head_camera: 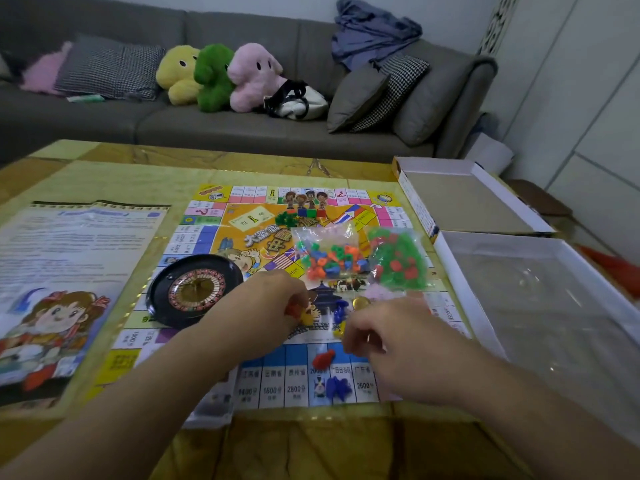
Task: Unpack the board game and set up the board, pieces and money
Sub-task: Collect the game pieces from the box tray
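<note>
Glossy paper board (221,237) covers marbled table; left hand (266,306) pinches plastic pieces (304,315), right hand (398,344) curled, grip unclear.

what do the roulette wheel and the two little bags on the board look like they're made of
Roulette wheel: seemingly glossy black plastic, its rim catching light. Bags: thin clear plastic film, crinkled and shiny, with small coloured, apparently plastic pieces showing through.

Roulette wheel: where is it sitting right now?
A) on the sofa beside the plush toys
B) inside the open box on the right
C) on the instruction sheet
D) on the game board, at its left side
D: the roulette wheel lies on the left part of the game board, just left of the left hand, apart from the open box and the instruction sheet.
</note>
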The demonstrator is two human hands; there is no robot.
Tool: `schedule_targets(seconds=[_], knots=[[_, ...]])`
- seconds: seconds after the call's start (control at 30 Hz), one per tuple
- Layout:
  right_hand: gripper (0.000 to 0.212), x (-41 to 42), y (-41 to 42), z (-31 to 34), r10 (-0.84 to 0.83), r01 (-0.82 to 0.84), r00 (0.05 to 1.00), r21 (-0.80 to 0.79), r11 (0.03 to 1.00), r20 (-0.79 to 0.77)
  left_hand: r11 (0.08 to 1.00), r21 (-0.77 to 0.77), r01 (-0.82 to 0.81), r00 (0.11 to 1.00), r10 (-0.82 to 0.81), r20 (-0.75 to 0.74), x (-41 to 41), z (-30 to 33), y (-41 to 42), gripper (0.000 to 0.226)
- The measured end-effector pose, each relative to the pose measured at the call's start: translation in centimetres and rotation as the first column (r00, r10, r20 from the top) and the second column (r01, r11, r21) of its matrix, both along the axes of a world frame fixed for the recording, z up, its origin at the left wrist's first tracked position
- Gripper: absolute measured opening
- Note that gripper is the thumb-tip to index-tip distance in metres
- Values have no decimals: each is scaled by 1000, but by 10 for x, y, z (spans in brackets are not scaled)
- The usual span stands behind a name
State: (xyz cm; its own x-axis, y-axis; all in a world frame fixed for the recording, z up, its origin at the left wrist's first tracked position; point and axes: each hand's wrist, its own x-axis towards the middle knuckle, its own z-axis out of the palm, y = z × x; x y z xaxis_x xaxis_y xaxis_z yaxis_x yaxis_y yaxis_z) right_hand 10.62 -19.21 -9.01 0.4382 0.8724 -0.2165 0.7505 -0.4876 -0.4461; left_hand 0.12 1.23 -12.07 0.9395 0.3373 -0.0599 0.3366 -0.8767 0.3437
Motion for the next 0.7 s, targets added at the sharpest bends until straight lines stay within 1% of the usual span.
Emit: schedule_targets(seconds=[0.1,0.2,0.27,0.33,0.4,0.43,0.47,0.5,0.57,0.63,0.7], knots=[[28,-5,-3,-1,-15,16,1000,-31,999,23,999,-16,-33,999,33,41,-2,0,1,12],[33,4,-6,-3,-93,95,994,-23,995,64,998,-32,-60,996,62,61,-5,0,0,7],[35,8,-8,-4,-145,147,986,-10,989,86,995,-39,-88,994,90,67,-8,0,0,10],[33,7,-9,-5,-148,149,986,-3,989,82,990,-69,-120,987,127,103,-9,1,0,16],[26,1,-7,-4,-85,85,996,-7,996,22,978,-134,-159,969,181,169,-11,1,1,17],[19,-4,-7,-2,-37,37,999,-22,999,-23,974,-147,-173,962,199,185,-12,0,2,17],[12,-9,-6,-1,12,-15,998,-45,999,-66,974,-142,-178,963,202,177,-12,0,2,15],[15,-14,-4,0,57,-63,995,-72,995,-85,975,-132,-176,969,196,151,-13,-1,2,13],[29,-22,-1,-2,119,-121,993,-131,984,-28,980,-120,-159,981,170,96,-13,-3,1,18],[29,-26,1,-7,155,-145,985,-142,979,68,985,-105,-138,987,146,71,-12,-5,1,20],[27,-28,1,-9,163,-151,982,-121,981,93,986,-95,-138,986,145,80,-13,-7,0,16]])
